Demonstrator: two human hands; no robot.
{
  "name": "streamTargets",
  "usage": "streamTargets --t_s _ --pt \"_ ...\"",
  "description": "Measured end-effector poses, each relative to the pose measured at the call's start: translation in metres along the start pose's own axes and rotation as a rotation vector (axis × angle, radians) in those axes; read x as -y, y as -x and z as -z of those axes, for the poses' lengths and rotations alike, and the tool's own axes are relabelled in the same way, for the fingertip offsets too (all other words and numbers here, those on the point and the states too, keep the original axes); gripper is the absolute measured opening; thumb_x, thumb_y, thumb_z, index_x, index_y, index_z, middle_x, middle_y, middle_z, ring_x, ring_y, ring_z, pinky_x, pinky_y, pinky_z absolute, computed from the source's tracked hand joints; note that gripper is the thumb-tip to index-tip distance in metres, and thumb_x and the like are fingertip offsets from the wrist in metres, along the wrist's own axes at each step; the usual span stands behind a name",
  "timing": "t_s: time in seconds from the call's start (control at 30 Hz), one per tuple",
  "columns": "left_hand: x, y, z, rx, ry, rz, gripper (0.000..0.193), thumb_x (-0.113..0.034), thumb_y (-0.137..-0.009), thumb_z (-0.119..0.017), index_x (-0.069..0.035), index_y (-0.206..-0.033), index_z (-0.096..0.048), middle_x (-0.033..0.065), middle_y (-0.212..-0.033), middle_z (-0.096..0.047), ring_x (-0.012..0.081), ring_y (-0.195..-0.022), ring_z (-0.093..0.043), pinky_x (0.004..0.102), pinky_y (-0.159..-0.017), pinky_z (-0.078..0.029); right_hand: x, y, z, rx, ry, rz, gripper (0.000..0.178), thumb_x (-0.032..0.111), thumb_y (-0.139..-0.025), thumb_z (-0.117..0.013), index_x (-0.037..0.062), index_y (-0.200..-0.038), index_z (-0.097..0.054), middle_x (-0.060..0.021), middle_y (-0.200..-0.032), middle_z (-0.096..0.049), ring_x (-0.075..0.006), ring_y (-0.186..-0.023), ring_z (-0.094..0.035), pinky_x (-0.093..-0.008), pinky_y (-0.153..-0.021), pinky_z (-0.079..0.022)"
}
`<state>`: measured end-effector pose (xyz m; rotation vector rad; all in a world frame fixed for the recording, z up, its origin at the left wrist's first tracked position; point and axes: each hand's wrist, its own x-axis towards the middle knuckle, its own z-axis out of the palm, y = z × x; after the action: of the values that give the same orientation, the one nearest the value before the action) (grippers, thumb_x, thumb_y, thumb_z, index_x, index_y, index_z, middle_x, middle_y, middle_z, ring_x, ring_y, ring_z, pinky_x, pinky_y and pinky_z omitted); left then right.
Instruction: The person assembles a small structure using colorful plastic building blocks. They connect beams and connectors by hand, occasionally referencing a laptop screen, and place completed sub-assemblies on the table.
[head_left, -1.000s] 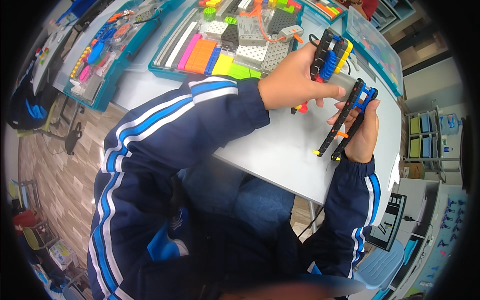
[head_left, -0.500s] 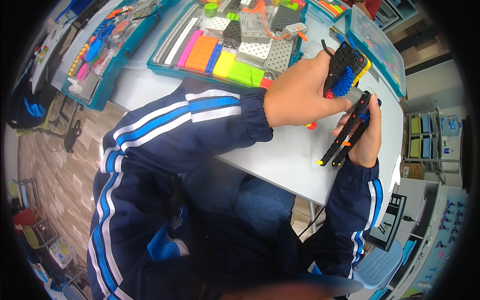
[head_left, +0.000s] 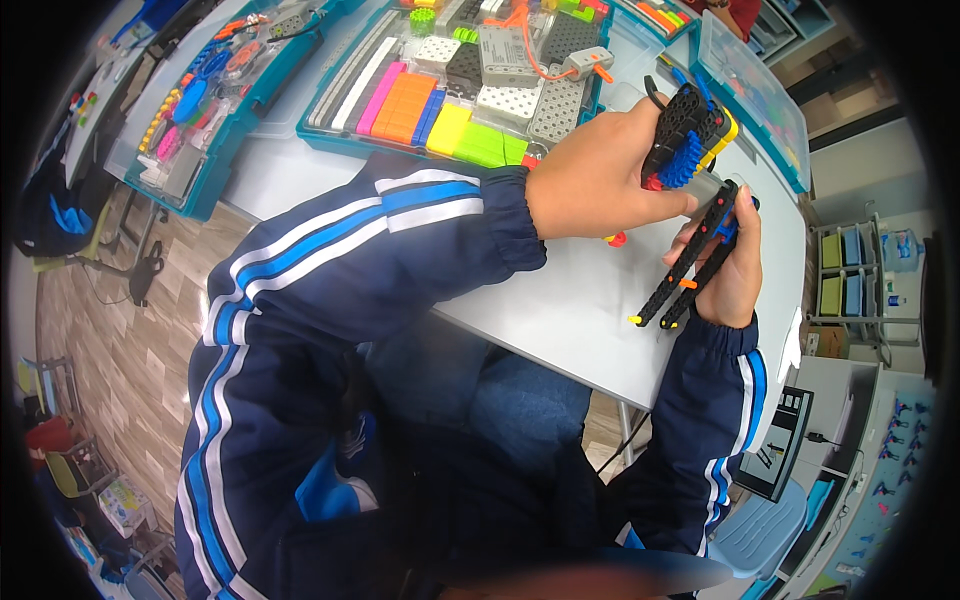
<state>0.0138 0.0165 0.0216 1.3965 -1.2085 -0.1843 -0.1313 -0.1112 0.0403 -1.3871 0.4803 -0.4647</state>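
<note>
My left hand point(head_left: 595, 180) is closed on a black building-brick assembly point(head_left: 683, 130) with a blue gear, yellow edge pieces and a dark cable. Its thumb points toward my right hand point(head_left: 737, 268), whose fingers are wrapped around a frame of two parallel black beams point(head_left: 690, 255). An orange pin crosses between the beams, with yellow tips at their near ends and blue parts higher up. The two pieces are close together; whether they are joined I cannot tell. A small red and yellow piece point(head_left: 617, 239) shows on the table beneath my left hand.
A teal-rimmed parts box point(head_left: 330, 145) full of colourful bricks stands beyond my left forearm. Another parts box point(head_left: 190, 195) is at the far left, and a clear lid point(head_left: 765, 110) leans at the far right. The white table's point(head_left: 560, 325) near edge runs in front of me. A screen point(head_left: 780, 440) stands at the right.
Both hands have shifted very slightly left, carrying the black assembly and the beam frame with them. Their grips look the same.
</note>
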Motion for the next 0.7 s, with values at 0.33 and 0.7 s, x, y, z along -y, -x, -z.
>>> streamTargets --t_s 0.33,0.7 --pt "-0.003 -0.002 0.000 -0.077 0.199 0.041 0.057 -0.020 -0.071 -0.082 0.000 -0.115 -0.051 0.0094 -0.075 -0.063 0.0183 -0.059 -0.062 0.0287 -0.056 -0.049 0.002 -0.007 0.000 -0.278 0.492 0.567 0.032 0.032 -0.095 -0.058 -0.0004 -0.097 -0.061 -0.0100 -0.084 -0.067 -0.0142 -0.069 -0.062 -0.0231 -0.061 -0.047" --pt "0.003 -0.005 -0.004 -0.201 0.187 -0.205 0.054 -0.019 -0.074 -0.081 -0.005 -0.115 -0.050 0.0110 -0.093 -0.067 0.0229 -0.080 -0.066 0.0322 -0.072 -0.052 0.020 0.008 -0.007 -0.262 0.607 0.785 0.025 0.005 -0.089 -0.066 -0.0042 -0.112 -0.060 -0.0092 -0.105 -0.064 -0.0134 -0.095 -0.060 -0.0255 -0.087 -0.045"
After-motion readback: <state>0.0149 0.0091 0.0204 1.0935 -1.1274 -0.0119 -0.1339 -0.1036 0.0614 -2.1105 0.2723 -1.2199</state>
